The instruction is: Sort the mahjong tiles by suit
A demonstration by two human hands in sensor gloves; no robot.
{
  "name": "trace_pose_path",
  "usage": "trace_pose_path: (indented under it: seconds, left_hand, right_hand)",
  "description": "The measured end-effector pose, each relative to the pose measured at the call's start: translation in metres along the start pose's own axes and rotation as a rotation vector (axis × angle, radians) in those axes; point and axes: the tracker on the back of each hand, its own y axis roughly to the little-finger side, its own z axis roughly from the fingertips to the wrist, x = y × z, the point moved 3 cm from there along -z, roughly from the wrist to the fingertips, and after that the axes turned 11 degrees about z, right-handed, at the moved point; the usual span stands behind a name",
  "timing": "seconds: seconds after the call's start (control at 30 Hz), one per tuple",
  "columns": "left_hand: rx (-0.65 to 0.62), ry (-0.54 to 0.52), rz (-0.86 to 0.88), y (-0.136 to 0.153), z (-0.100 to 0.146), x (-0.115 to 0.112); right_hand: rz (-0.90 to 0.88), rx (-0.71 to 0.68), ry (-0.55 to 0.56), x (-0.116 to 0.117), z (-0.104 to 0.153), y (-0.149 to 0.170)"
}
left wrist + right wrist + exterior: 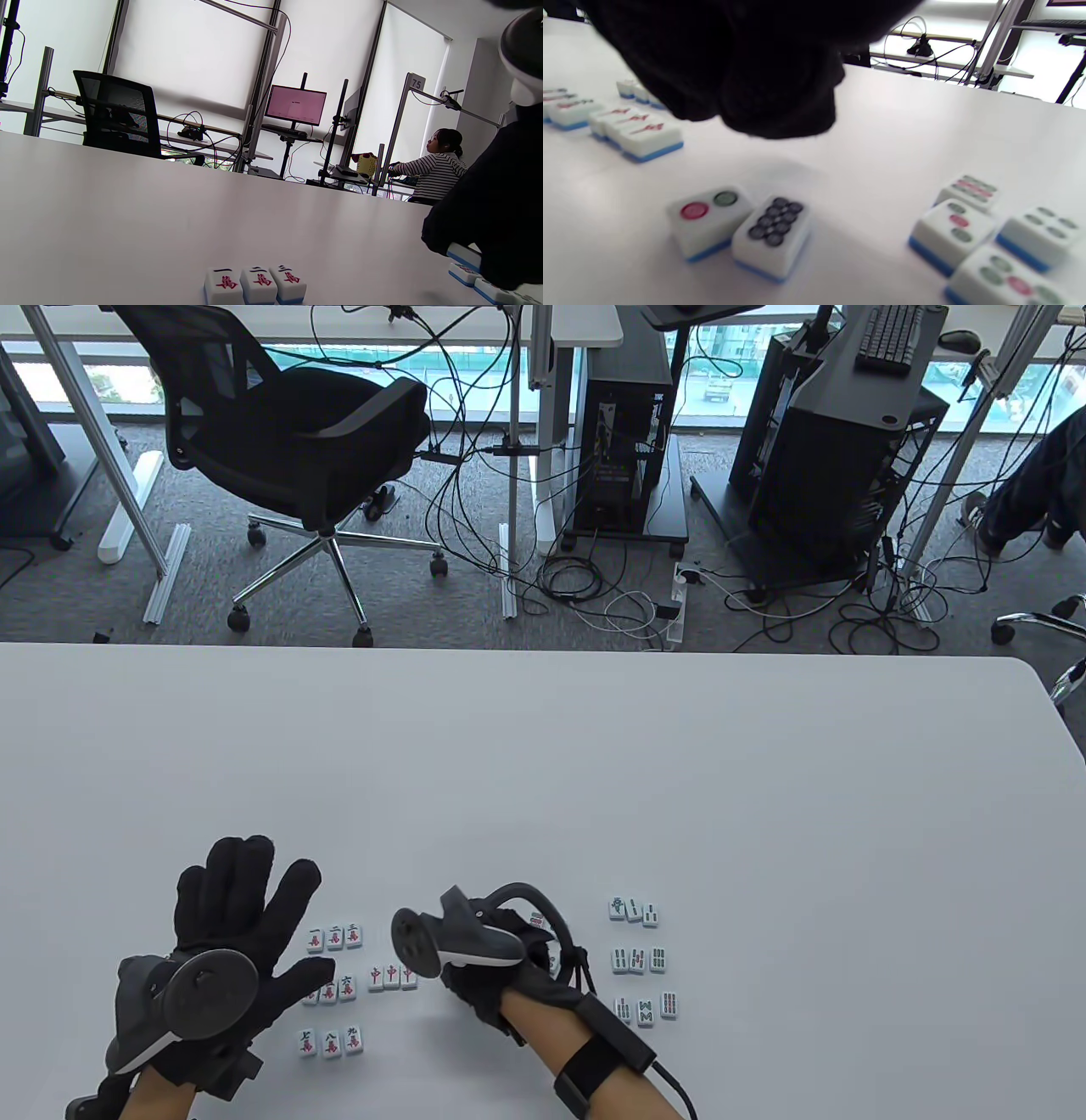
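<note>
My left hand (242, 912) lies flat with straight, spread fingers, its thumb over the middle row of red character tiles (339, 988). Other character rows sit above (333, 936) and below (329, 1042), the top one also in the left wrist view (254, 281). Three red dragon tiles (391, 976) lie between the hands. My right hand (509, 976) arches over the dot tiles; its fingers (763, 72) hang curled above a two-dot tile (708, 216) and an eight-dot tile (774, 231), holding nothing that shows. More dot tiles (950, 228) lie to the right.
Three rows of green bamboo tiles (638, 959) stand right of my right hand. The white table (594, 780) stretches far ahead. Beyond its far edge are an office chair (297, 441), computer towers and floor cables. A seated person (437, 169) works in the background.
</note>
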Motion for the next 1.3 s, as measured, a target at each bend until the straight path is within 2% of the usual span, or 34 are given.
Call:
trace_pose_path:
  seconds: [0.1,0.23,0.3,0.37,0.43,0.6,0.77,0.9,1.0,1.13,1.2,1.3]
  left_hand:
    - [0.009,-0.010,0.014,0.003,0.000,0.003]
    - [0.039,-0.017,0.033,0.011,0.001,0.006]
    - [0.051,-0.022,0.037,0.014,0.001,0.007]
    - [0.061,-0.024,0.040,0.016,0.001,0.008]
    - [0.064,-0.024,0.041,0.017,0.001,0.008]
    - [0.065,-0.006,0.022,0.016,0.000,0.003]
    - [0.051,-0.005,0.025,0.016,-0.001,0.001]
    - [0.060,-0.005,0.034,0.017,-0.001,0.002]
    - [0.061,-0.003,0.034,0.017,-0.001,0.002]
    - [0.064,0.027,0.028,0.017,-0.003,-0.003]
    - [0.065,0.042,0.025,0.018,-0.003,-0.006]
    - [0.071,0.053,0.017,0.018,-0.004,-0.009]
  right_hand:
    - [0.001,0.063,0.068,-0.012,0.016,0.053]
    - [0.079,0.147,0.064,-0.003,0.043,0.120]
    - [0.155,0.196,0.017,0.011,0.055,0.145]
    - [0.218,0.245,-0.082,0.037,0.067,0.167]
    - [0.220,0.265,-0.139,0.056,0.073,0.177]
    - [0.165,0.309,-0.236,0.092,0.078,0.187]
    - [0.160,0.309,-0.274,0.109,0.074,0.185]
    - [0.151,0.327,-0.293,0.107,0.076,0.187]
    - [0.152,0.322,-0.273,0.096,0.079,0.187]
    - [0.114,0.335,-0.183,0.061,0.078,0.179]
    - [0.099,0.315,-0.131,0.047,0.074,0.168]
    - [0.064,0.240,-0.054,0.030,0.065,0.134]
